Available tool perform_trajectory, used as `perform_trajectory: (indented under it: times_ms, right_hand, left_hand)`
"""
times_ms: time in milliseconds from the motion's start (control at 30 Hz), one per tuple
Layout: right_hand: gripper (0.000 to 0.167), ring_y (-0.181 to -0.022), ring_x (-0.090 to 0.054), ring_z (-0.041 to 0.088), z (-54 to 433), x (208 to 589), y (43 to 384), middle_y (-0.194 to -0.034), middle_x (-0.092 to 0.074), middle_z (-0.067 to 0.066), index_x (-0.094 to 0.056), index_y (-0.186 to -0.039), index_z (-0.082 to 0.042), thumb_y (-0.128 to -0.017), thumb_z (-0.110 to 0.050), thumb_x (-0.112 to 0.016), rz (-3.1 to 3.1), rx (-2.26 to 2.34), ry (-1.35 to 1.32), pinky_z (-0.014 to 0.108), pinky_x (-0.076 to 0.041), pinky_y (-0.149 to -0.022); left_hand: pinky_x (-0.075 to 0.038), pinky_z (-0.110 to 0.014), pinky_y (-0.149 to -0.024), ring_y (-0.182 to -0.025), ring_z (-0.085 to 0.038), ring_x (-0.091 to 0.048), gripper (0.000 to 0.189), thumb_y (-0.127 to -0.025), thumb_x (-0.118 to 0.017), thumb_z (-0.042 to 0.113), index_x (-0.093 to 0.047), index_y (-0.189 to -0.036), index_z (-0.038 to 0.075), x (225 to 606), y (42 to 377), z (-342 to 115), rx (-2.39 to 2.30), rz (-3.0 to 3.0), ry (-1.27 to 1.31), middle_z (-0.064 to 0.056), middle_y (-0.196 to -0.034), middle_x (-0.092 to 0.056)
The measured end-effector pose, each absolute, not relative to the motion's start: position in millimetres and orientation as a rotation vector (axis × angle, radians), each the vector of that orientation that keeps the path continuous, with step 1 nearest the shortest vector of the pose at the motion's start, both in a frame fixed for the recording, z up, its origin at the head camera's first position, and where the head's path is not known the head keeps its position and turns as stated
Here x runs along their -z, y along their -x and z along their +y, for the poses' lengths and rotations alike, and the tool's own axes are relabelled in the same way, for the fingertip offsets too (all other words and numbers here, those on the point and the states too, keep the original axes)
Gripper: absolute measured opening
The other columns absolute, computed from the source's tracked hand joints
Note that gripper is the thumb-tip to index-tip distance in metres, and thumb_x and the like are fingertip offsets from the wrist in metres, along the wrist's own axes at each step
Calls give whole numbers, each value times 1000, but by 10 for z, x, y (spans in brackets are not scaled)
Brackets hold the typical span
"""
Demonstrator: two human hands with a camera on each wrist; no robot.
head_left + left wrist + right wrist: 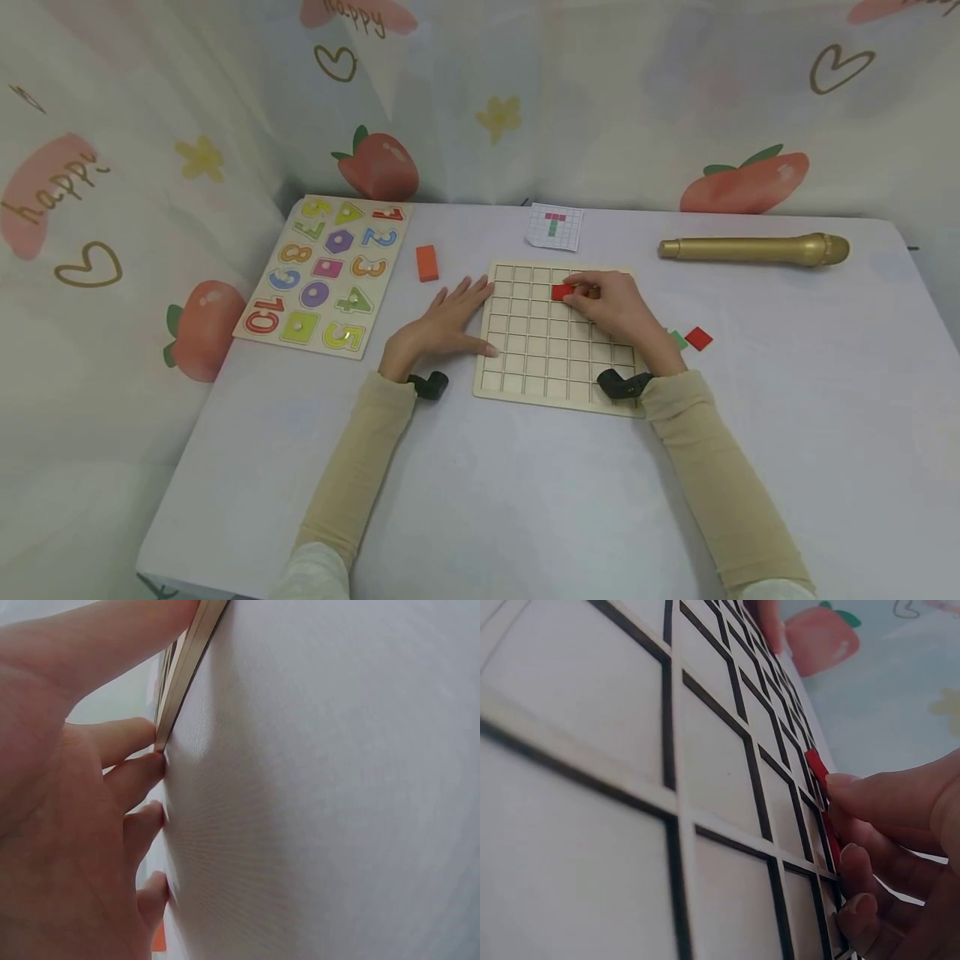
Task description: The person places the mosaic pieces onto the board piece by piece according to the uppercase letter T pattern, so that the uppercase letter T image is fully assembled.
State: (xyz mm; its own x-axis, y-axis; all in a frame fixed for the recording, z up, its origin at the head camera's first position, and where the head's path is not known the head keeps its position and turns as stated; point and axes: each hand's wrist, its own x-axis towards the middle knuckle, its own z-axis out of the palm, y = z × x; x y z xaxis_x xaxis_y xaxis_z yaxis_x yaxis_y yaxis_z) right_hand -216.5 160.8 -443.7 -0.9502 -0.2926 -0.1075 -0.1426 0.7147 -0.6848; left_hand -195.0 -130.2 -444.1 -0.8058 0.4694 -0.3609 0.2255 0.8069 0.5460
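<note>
Your left hand (447, 323) is spread at the left side of the grid board (536, 365), probably so it won't slide. Your right hand (617, 307) has a red tile (559, 292) pinched at the upper rows, likely for finer control.
</note>
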Motion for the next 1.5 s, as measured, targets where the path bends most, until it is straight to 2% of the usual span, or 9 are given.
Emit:
perform_trajectory:
  times_ms: [233,400,633,767,867,933,1067,1233,1500]
  right_hand:
    - [35,-94,-57,27,1628,4447,2151,-102,-69,14,-68,-132,-4,-101,-19,-66,2711,1087,375,38,-45,-86]
    - [33,-103,-62,30,1695,4429,2062,-117,-72,16,-69,-131,-6,-103,-22,-63,2711,1153,359,44,-48,-94]
    - [32,-100,-62,26,1819,4443,1961,-118,-72,16,-70,-128,-5,-105,-25,-59,2710,1251,304,36,-48,-87]
    - [32,-104,-63,26,1865,4502,1957,-124,-71,16,-71,-127,-5,-106,-26,-59,2692,1320,296,36,-48,-91]
    - [30,-106,-64,23,1886,4572,1963,-125,-72,12,-72,-124,-9,-105,-28,-60,2672,1378,275,34,-48,-93]
    - [29,-105,-64,20,1888,4616,1967,-124,-72,10,-73,-123,-11,-105,-30,-61,2662,1400,271,32,-48,-92]
    - [26,-101,-65,19,1863,4657,1963,-123,-73,8,-74,-121,-14,-105,-29,-61,2659,1411,287,32,-50,-90]
    - [23,-98,-65,21,1838,4641,1946,-122,-73,8,-75,-120,-14,-104,-25,-61,2673,1414,265,35,-50,-87]
    - [25,-98,-64,21,1855,4634,1943,-122,-72,9,-74,-121,-13,-105,-27,-60,2663,1408,271,35,-49,-87]
  left_hand:
    - [11,-42,-130,-161,-17,10,110,-87,-80,49,-9,-167,21,4486,1961,-1310,-674,2504,-526,5,-175,0]
    - [11,-43,-130,-161,-17,10,110,-87,-79,50,-10,-167,21,4503,1962,-1311,-666,2511,-531,5,-175,0]
    - [9,-43,-130,-161,-18,8,102,-92,-74,49,-12,-167,20,4481,1970,-1275,-695,2520,-534,4,-175,-3]
    - [-10,-43,-132,-161,-22,-15,79,-98,-70,37,-31,-163,16,4455,1969,-1280,-845,2610,-450,-1,-171,-27]
    - [-28,-45,-126,-150,-28,-39,58,-100,-67,22,-48,-153,10,4409,2015,-1338,-994,2792,-373,-10,-159,-47]
    - [-35,-47,-121,-141,-34,-46,52,-99,-67,14,-53,-148,5,4368,2071,-1413,-1070,2921,-293,-15,-153,-52]
    - [-38,-51,-116,-135,-40,-43,64,-95,-70,9,-42,-153,1,4332,2218,-1619,-1057,2980,-145,-20,-158,-42]
    - [-33,-52,-123,-144,-39,-33,85,-96,-68,16,-18,-163,5,4345,2342,-1781,-944,2784,-105,-18,-168,-25]
    - [-30,-55,-124,-147,-42,-31,86,-94,-71,18,-21,-163,5,4341,2346,-1707,-817,2821,-134,-18,-169,-25]
